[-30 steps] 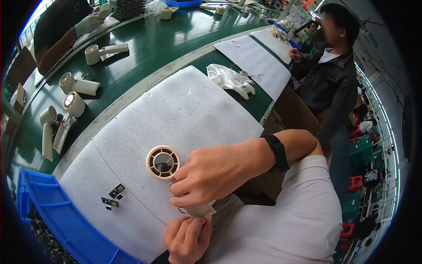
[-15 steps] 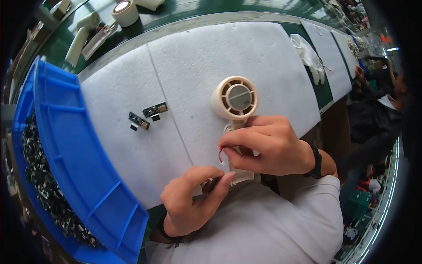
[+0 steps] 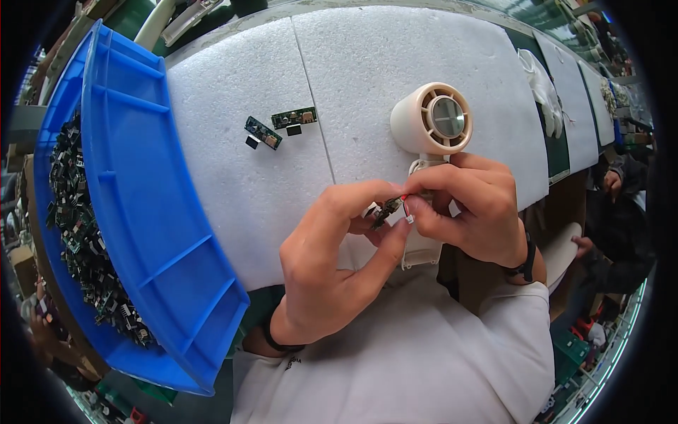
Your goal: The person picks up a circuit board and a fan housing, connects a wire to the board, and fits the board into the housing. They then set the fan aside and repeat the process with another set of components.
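Note:
My left hand point(image 3: 332, 258) pinches a small dark circuit board point(image 3: 385, 212) between thumb and fingers. Close against it, my right hand point(image 3: 477, 205) grips a thin red wire point(image 3: 405, 205) that ends in a small white plug point(image 3: 409, 220). Whether the plug touches the board I cannot tell. Beneath both hands lies a cream handheld fan point(image 3: 407, 124), its round grille pointing away from me and its handle point(image 3: 422, 256) partly covered by my fingers. Two more circuit boards, one point(image 3: 263, 133) beside the other point(image 3: 294, 118), rest on the white foam sheet point(image 3: 233, 205) to the left.
A blue bin point(image 3: 145, 184) stands at my left, with a heap of circuit boards point(image 3: 92, 261) behind its near wall. White gloves point(image 3: 540, 92) lie at the far right. Another person's hand point(image 3: 611, 184) shows at the right edge. Cream housing parts point(image 3: 189, 20) lie at the back left.
My left hand has come up and right, bringing the circuit board close to the wire in my right hand. The whole view has shifted, so the fan and bin appear farther right.

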The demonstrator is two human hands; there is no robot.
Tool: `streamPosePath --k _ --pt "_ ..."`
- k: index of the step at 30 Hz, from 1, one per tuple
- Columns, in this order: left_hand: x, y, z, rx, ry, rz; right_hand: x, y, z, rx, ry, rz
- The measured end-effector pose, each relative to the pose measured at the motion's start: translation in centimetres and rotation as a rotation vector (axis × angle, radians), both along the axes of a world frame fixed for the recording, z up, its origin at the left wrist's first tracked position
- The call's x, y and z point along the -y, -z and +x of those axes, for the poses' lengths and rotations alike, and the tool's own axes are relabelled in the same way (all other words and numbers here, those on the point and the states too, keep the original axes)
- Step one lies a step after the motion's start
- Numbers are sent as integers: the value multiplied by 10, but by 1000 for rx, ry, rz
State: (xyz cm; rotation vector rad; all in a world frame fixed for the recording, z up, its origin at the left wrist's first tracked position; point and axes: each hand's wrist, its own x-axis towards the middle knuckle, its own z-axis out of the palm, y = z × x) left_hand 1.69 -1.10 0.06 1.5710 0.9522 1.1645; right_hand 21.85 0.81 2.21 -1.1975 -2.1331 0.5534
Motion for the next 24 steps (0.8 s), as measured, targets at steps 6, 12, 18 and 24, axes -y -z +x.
streamPosePath --k 6,12,18,24 --pt "-5 3 13 -54 -113 245 -1 0 -3 33 -4 57" --pt "-5 1 23 -134 -216 366 -1 1 -4 64 -10 122" --pt "-5 -2 18 -151 -246 341 -3 -2 -6 72 -19 110" --pt "-4 -4 17 -103 -64 427 -2 0 -2 43 -49 77"
